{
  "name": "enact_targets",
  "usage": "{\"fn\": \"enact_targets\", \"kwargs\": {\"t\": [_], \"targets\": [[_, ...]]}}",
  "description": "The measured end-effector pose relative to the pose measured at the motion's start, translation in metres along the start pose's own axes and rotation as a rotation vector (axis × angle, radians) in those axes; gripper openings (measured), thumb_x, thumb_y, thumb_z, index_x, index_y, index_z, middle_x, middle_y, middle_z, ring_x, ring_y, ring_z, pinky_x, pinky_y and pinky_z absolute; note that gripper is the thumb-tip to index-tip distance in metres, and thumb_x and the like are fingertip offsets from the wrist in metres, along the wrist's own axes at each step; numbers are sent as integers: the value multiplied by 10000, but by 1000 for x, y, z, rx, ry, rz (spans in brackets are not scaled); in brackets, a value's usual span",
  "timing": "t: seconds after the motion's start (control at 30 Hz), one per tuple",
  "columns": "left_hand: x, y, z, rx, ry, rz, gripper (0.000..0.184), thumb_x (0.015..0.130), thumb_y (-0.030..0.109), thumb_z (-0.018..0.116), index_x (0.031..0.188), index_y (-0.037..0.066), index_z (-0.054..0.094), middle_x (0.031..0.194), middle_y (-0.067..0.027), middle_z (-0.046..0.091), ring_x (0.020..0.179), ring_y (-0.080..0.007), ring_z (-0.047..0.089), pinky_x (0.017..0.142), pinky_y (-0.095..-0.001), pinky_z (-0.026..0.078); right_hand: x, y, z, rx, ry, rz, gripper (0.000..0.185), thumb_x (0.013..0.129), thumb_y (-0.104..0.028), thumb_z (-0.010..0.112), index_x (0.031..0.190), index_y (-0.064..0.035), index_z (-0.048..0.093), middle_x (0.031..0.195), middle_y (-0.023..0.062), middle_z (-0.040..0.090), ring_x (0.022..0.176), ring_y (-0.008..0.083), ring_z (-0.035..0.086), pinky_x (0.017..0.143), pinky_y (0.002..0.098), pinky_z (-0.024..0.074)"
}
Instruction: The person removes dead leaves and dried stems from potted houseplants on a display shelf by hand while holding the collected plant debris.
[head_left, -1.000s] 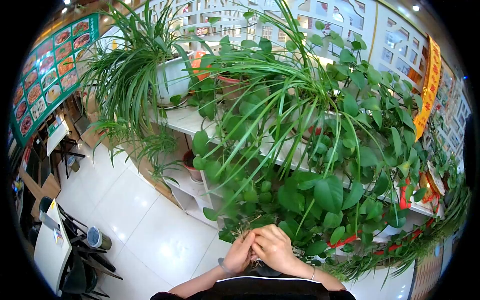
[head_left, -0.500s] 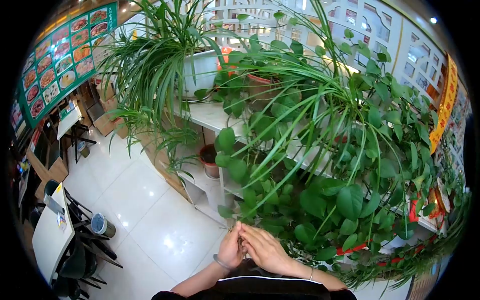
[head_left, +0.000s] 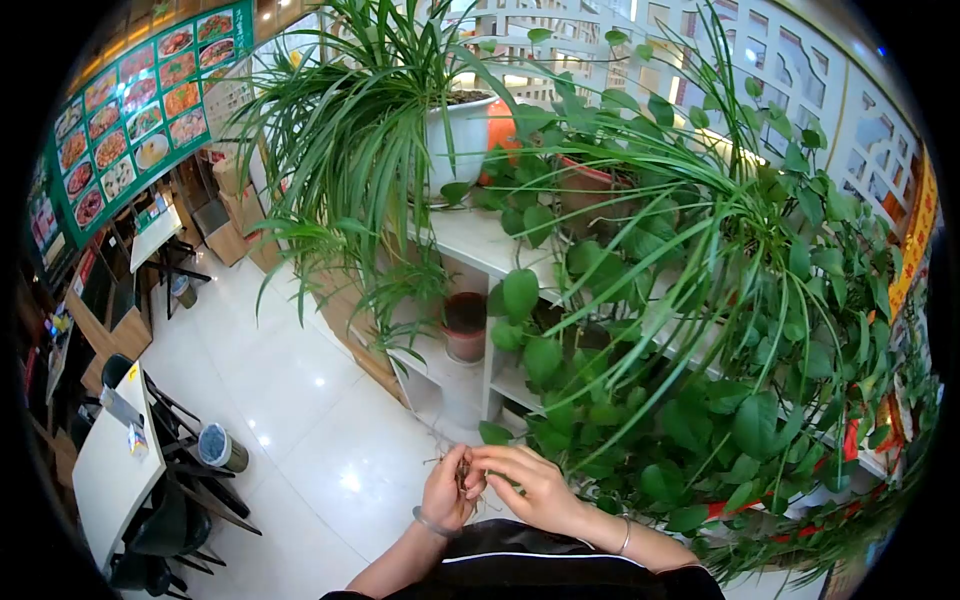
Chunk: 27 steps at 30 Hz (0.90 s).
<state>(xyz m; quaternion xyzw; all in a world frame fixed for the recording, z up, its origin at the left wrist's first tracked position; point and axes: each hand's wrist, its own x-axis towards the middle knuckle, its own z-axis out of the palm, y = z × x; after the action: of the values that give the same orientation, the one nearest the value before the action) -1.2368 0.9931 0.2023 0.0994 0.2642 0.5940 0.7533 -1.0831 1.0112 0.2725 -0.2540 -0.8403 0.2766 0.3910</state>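
Note:
My left hand (head_left: 449,494), with a bangle at the wrist, is closed around a small bunch of dry brown plant stems (head_left: 463,474). Thin ends stick out past its fingers. Against the same bunch, the bent fingers of my right hand (head_left: 533,492) press from the other side, the fingertips meeting the left hand. Part of the bunch is hidden between the fingers. Just beyond the hands hang the broad green leaves of a trailing plant (head_left: 690,420). A long-leaved spider plant (head_left: 370,110) spills from a white pot (head_left: 455,150).
A white shelf unit (head_left: 465,240) carries the pots, with a reddish-brown pot (head_left: 465,325) in a lower compartment. Left, on the tiled floor (head_left: 335,440), stand a table (head_left: 115,470), dark chairs (head_left: 165,510) and a bin (head_left: 222,447). A white lattice screen (head_left: 790,70) rises behind the plants.
My right hand has shifted from lying flat over the left to bent fingers at the bunch, uncovering more dry stems. The view has turned slightly, so the plants sit further right.

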Motion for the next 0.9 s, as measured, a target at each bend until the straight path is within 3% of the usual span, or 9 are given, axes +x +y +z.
{"fn": "enact_targets", "kwargs": {"t": [0.23, 0.47, 0.57, 0.67, 0.9], "targets": [[-11, 37, -15, 79, 65, 33, 217, 949, 237, 393, 897, 60, 507, 622, 3, 454, 508, -64, 380, 426, -187, 294, 32, 13, 44, 215, 68, 23, 216, 828, -48, 549, 1034, 5, 587, 1065, 127, 588, 942, 261, 578, 801, 318, 460], [-23, 30, -28, -14, 102, 42, 161, 941, 197, 434, 961, 52, 500, 675, 14, 438, 525, -60, 351, 437, -184, 284, 59, 2, 26, 431, -2, 87, 278, 880, -48, 455, 1142, 15, 523, 1133, 162, 543, 1006, 271, 557, 853, 307, 443], [-28, 34, -23, -39, 139, 55, 149, 944, 179, 424, 969, 53, 498, 653, 19, 386, 522, -64, 325, 437, -186, 279, 88, 4, 17, 414, 124, -42, 305, 884, -36, 421, 1173, 37, 487, 1169, 177, 518, 1059, 283, 529, 890, 318, 422], [-26, 47, -35, -41, 150, 66, 155, 948, 185, 416, 969, 55, 497, 648, 22, 366, 517, -64, 307, 427, -181, 278, 116, 17, 28, 553, 189, -54, 326, 889, -26, 412, 1206, 33, 462, 1265, 171, 457, 1185, 259, 441, 972, 309, 351], [-14, 87, -43, -144, 143, 111, 171, 959, 192, 391, 971, 57, 496, 644, 19, 356, 507, -62, 295, 396, -178, 258, 215, 48, 79, 529, 422, -52, 395, 852, 16, 376, 1244, 66, 402, 1344, 207, 358, 1258, 302, 344, 1025, 324, 288]]}}
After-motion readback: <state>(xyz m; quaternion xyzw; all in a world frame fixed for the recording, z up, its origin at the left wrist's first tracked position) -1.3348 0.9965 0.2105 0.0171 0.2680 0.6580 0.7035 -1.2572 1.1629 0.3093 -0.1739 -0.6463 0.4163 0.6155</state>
